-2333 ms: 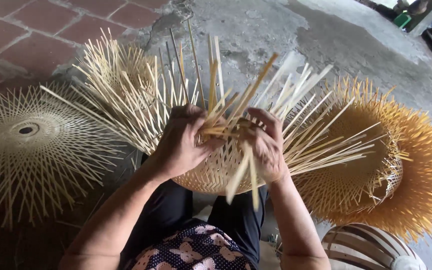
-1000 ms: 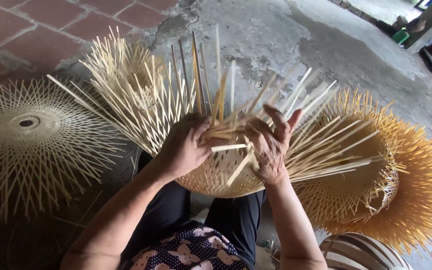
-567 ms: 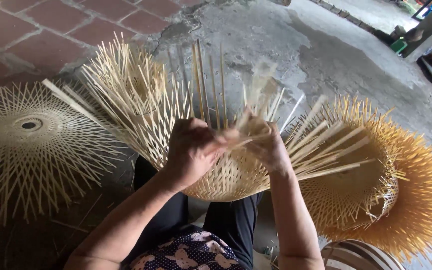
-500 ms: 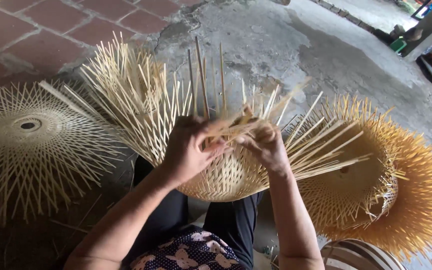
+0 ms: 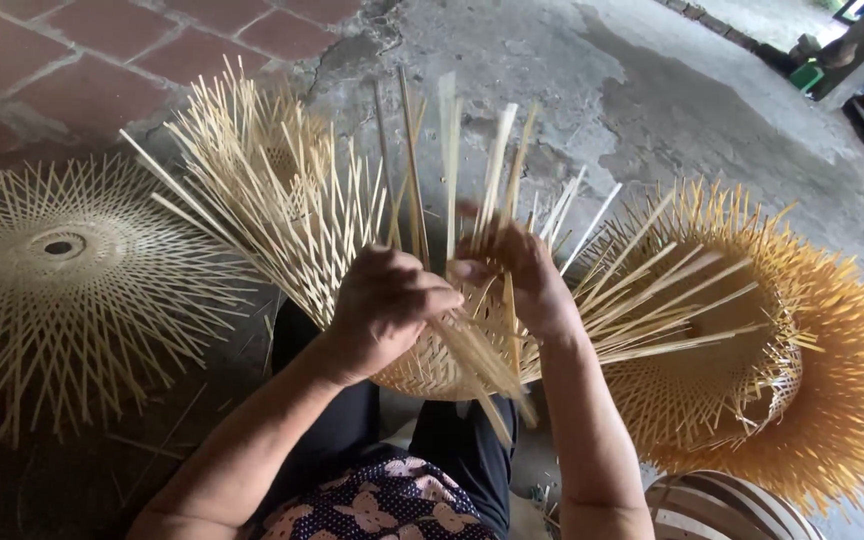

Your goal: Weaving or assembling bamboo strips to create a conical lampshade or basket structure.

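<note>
Both hands, left hand [image 5: 384,305] and right hand [image 5: 522,280], clamped on stiff pale splints of half-woven bamboo basket [image 5: 432,365].

place: outdoor craft yard | signs: concrete floor [image 5: 572,90], brick paving [image 5: 102,40], unfinished woven bamboo baskets [image 5: 62,290] lying around

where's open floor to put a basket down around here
Bare concrete floor lies beyond the basket being woven, up to the far clutter. Bare brick floor lies beyond the flat woven disc. It is crowded near both hands and at the finished basket stack on the right.
</note>
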